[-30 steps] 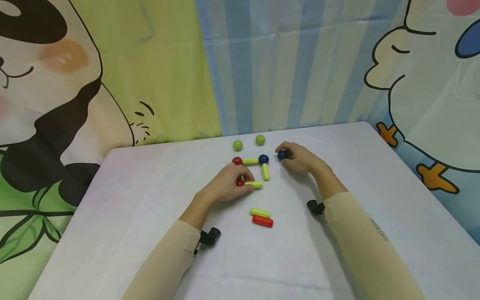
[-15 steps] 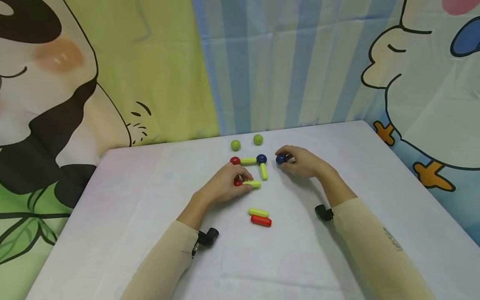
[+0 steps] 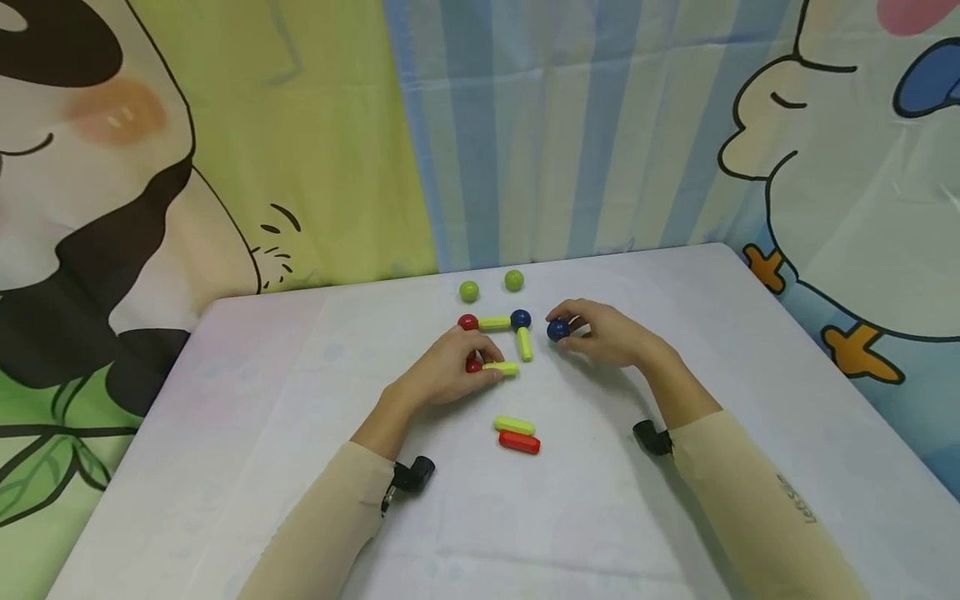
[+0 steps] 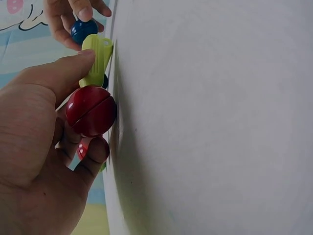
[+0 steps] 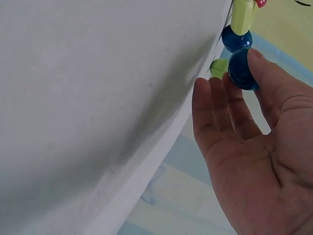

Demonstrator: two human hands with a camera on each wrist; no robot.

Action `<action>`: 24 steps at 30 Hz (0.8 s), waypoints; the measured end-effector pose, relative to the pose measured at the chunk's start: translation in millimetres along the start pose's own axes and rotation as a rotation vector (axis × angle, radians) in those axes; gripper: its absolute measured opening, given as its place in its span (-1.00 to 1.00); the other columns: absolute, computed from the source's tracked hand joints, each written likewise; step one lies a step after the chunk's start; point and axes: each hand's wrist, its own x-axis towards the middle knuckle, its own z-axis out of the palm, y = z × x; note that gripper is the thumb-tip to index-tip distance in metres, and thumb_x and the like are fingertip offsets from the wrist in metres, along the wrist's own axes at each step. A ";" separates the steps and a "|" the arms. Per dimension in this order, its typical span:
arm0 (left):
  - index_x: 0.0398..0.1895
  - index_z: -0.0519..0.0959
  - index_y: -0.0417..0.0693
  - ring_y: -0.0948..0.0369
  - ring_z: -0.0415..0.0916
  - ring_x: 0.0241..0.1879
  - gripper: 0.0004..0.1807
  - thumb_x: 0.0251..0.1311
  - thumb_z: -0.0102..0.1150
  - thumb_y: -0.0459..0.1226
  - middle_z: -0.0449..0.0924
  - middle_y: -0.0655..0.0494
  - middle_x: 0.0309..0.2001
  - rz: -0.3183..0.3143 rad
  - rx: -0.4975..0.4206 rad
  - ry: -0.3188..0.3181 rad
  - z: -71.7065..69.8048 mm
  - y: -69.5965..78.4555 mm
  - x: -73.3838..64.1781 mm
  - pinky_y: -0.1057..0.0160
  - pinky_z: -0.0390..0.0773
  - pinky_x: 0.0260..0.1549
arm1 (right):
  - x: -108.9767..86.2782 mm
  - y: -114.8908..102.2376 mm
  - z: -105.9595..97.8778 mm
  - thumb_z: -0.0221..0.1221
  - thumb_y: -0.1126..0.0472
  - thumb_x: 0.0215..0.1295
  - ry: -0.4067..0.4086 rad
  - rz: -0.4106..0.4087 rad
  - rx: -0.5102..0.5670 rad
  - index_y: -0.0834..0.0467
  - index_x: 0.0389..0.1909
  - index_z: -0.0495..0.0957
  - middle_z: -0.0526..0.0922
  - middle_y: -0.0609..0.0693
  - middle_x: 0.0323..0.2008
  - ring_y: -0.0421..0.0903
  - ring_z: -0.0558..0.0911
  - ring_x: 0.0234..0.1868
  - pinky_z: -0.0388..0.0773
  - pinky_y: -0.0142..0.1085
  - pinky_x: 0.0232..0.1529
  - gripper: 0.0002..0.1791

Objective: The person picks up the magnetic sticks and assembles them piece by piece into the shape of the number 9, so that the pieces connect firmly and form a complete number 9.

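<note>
My left hand (image 3: 453,367) holds a red ball (image 4: 91,111) joined to a yellow-green rod (image 4: 97,61), its thumb along the rod and fingers about the ball. Between the thumb and fingertips of my right hand (image 3: 603,333) is a dark blue ball (image 3: 557,330). Left of that ball, an angled piece lies on the table: a second red ball (image 3: 468,322), a yellow-green rod (image 3: 494,322), another blue ball (image 3: 521,319) and a further rod (image 3: 524,344) pointing toward me. A gap separates the right hand's ball from this piece.
Two green balls (image 3: 469,291) sit near the far edge of the white table (image 3: 300,467). A loose yellow-green rod (image 3: 514,425) and a red rod (image 3: 519,442) lie side by side nearer to me. A printed curtain (image 3: 510,133) hangs behind the table.
My right hand has shifted toward me with the blue ball and slightly to the left. The left hand keeps its hold on the red ball and rod, nearly still.
</note>
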 end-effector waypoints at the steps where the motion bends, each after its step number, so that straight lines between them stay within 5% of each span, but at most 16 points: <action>1: -0.05 0.70 0.15 0.25 0.43 -0.04 -0.79 0.28 0.40 -0.10 0.59 0.31 -0.16 0.002 0.000 0.002 0.1 -0.4 0.1 0.19 0.49 0.05 | -0.8 -0.5 0.1 0.26 0.25 0.42 -0.006 -0.003 0.001 0.15 0.34 0.46 0.56 0.10 0.22 0.12 0.56 0.24 0.53 0.04 0.25 -0.50; 24: -0.07 0.68 0.15 0.25 0.40 -0.03 -0.80 0.29 0.39 -0.10 0.60 0.31 -0.17 0.022 -0.004 0.020 2.1 -4.0 0.4 0.19 0.47 0.05 | -8.2 -12.5 10.2 0.36 0.22 0.35 -0.115 -0.079 0.046 0.01 0.22 0.55 0.60 0.01 0.07 -0.03 0.64 0.00 0.60 -0.05 0.16 -0.56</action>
